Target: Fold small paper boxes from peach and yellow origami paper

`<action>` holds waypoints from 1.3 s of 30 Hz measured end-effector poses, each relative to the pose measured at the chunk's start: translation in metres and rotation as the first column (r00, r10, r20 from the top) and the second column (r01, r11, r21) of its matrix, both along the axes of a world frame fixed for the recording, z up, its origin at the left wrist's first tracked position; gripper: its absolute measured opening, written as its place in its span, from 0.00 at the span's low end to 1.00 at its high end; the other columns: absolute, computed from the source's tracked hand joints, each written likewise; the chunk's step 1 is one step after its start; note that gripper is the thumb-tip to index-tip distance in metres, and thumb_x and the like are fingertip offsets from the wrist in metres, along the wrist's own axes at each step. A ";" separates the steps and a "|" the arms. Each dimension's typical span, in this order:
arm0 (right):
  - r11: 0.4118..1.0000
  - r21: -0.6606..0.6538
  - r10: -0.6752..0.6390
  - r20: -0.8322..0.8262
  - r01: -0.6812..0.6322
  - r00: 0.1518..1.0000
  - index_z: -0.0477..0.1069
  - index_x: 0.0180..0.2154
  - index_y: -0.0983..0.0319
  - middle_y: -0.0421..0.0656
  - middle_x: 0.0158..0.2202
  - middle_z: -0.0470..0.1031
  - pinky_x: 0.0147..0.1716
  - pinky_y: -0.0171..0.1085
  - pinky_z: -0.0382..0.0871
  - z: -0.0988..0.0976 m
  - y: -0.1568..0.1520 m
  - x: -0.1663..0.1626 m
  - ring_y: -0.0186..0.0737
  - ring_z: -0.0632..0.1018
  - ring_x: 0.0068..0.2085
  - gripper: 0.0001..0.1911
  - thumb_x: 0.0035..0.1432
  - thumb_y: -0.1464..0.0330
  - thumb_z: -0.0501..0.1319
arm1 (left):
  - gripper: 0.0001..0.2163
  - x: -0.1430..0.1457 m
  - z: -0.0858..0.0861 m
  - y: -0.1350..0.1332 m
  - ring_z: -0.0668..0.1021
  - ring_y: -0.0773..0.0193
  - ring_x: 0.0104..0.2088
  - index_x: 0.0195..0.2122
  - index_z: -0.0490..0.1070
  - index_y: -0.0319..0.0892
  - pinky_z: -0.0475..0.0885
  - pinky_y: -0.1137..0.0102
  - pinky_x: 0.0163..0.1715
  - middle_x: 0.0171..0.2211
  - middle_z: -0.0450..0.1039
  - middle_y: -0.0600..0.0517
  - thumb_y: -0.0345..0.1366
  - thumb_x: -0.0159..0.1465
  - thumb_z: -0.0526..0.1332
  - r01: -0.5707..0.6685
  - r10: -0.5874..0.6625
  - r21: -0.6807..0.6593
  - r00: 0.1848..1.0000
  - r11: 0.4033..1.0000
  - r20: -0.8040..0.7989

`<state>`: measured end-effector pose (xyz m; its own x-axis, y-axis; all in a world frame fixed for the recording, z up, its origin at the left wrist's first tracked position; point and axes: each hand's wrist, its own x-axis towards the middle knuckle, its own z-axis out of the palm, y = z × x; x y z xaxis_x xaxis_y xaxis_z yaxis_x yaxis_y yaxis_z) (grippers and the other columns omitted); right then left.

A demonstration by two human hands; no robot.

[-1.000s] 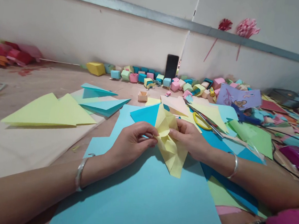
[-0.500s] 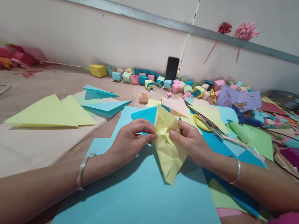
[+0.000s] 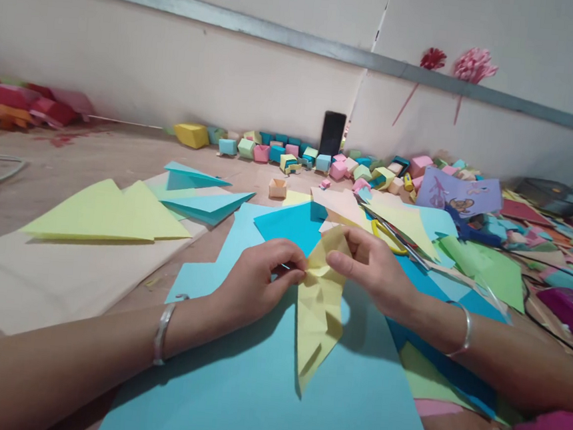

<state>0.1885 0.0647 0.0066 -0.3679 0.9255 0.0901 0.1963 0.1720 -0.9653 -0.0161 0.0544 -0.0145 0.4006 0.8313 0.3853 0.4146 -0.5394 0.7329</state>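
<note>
A creased sheet of yellow paper (image 3: 319, 305), partly folded, hangs between my hands with its long point toward me. My left hand (image 3: 261, 276) pinches its left edge between thumb and fingertips. At the upper right of the paper, my right hand (image 3: 369, 266) grips it, thumb in front and fingers behind. Under both hands lies a large light blue sheet (image 3: 271, 388). A darker blue folded paper (image 3: 288, 223) rests just beyond the left hand.
Yellow-handled scissors (image 3: 389, 237) lie right of my hands. Yellow folded paper (image 3: 96, 212) and light blue folded pieces (image 3: 212, 203) are on the left. Along the wall stand small paper boxes (image 3: 276, 154) and a phone (image 3: 332, 133). A purple device (image 3: 571, 317) with cables sits far right.
The yellow paper has turned and narrowed, its lower point dropping and swinging left. My left hand has shifted slightly right and down; both hands keep hold. The view has moved a little.
</note>
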 end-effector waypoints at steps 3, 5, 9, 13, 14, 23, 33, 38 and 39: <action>0.998 0.015 -0.068 0.065 0.067 0.996 0.70 0.42 0.59 0.43 0.37 0.73 0.35 0.39 0.68 0.000 -0.002 -0.002 0.41 0.73 0.37 0.17 0.54 0.56 0.65 | 0.06 0.001 0.000 -0.004 0.74 0.66 0.32 0.31 0.71 0.41 0.68 0.72 0.32 0.31 0.74 0.51 0.27 0.62 0.57 0.047 -0.045 0.070 0.999 0.996 -0.030; 0.997 0.036 -0.076 0.072 0.074 0.994 0.70 0.42 0.59 0.42 0.36 0.73 0.36 0.38 0.68 -0.003 -0.002 -0.003 0.39 0.73 0.37 0.13 0.55 0.61 0.63 | 0.07 0.001 0.000 -0.005 0.74 0.66 0.34 0.31 0.70 0.42 0.68 0.71 0.33 0.32 0.75 0.51 0.26 0.62 0.55 0.056 -0.053 0.085 0.998 0.995 -0.030; 0.998 0.005 -0.062 0.026 0.062 0.998 0.70 0.42 0.58 0.40 0.37 0.72 0.34 0.36 0.67 -0.008 0.001 -0.001 0.38 0.72 0.36 0.15 0.50 0.73 0.57 | 0.07 0.001 -0.001 -0.005 0.74 0.65 0.34 0.32 0.70 0.42 0.68 0.70 0.34 0.32 0.75 0.51 0.25 0.62 0.54 0.072 -0.070 0.066 0.997 0.995 -0.031; 0.992 -0.122 -0.039 -0.028 0.035 0.999 0.70 0.42 0.58 0.38 0.34 0.72 0.32 0.35 0.66 -0.006 0.003 -0.001 0.37 0.72 0.34 0.21 0.44 0.76 0.54 | 0.07 0.001 -0.003 -0.005 0.73 0.66 0.32 0.31 0.69 0.42 0.67 0.71 0.32 0.31 0.74 0.51 0.25 0.60 0.54 0.095 -0.092 0.057 0.994 0.994 -0.054; 0.992 -0.127 -0.028 -0.029 0.024 0.999 0.71 0.41 0.58 0.38 0.33 0.72 0.32 0.35 0.65 -0.005 0.003 -0.001 0.36 0.72 0.33 0.19 0.45 0.76 0.55 | 0.07 0.001 -0.004 -0.005 0.72 0.66 0.31 0.31 0.69 0.41 0.66 0.72 0.31 0.30 0.74 0.52 0.24 0.60 0.54 0.096 -0.093 0.057 0.994 0.994 -0.063; 0.991 -0.135 0.008 -0.044 -0.014 0.999 0.73 0.35 0.60 0.40 0.30 0.72 0.30 0.35 0.64 -0.012 0.011 0.001 0.35 0.71 0.30 0.11 0.59 0.59 0.60 | 0.05 0.003 -0.005 -0.006 0.71 0.66 0.31 0.30 0.68 0.42 0.65 0.72 0.31 0.30 0.71 0.52 0.26 0.60 0.56 0.138 -0.132 0.045 0.985 0.989 -0.111; 0.998 -0.070 -0.005 0.019 0.007 1.000 0.71 0.37 0.60 0.40 0.31 0.72 0.33 0.36 0.65 -0.005 0.001 -0.003 0.36 0.72 0.32 0.10 0.54 0.64 0.65 | 0.05 0.003 -0.011 -0.007 0.71 0.64 0.30 0.30 0.67 0.41 0.64 0.72 0.29 0.29 0.69 0.51 0.26 0.61 0.55 0.134 -0.122 0.078 0.983 0.988 -0.139; 0.998 -0.065 -0.015 0.007 0.015 1.000 0.71 0.36 0.60 0.38 0.29 0.71 0.30 0.34 0.63 -0.009 0.004 -0.003 0.34 0.70 0.30 0.07 0.55 0.66 0.64 | 0.05 0.003 -0.010 -0.007 0.70 0.65 0.29 0.30 0.67 0.41 0.64 0.72 0.30 0.29 0.69 0.52 0.25 0.60 0.56 0.135 -0.124 0.092 0.985 0.987 -0.117; 0.998 -0.061 -0.016 -0.001 0.015 1.000 0.71 0.36 0.60 0.37 0.29 0.70 0.30 0.34 0.62 -0.010 0.005 -0.002 0.33 0.69 0.30 0.07 0.55 0.66 0.64 | 0.05 0.003 -0.010 -0.006 0.70 0.65 0.29 0.30 0.67 0.41 0.64 0.72 0.30 0.28 0.69 0.52 0.25 0.60 0.56 0.132 -0.122 0.091 0.986 0.987 -0.112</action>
<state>0.1863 0.0697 -0.0037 -0.3534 0.9349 0.0339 0.1976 0.1100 -0.9741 -0.0133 0.0479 -0.0249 0.5432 0.7316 0.4118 0.4102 -0.6593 0.6302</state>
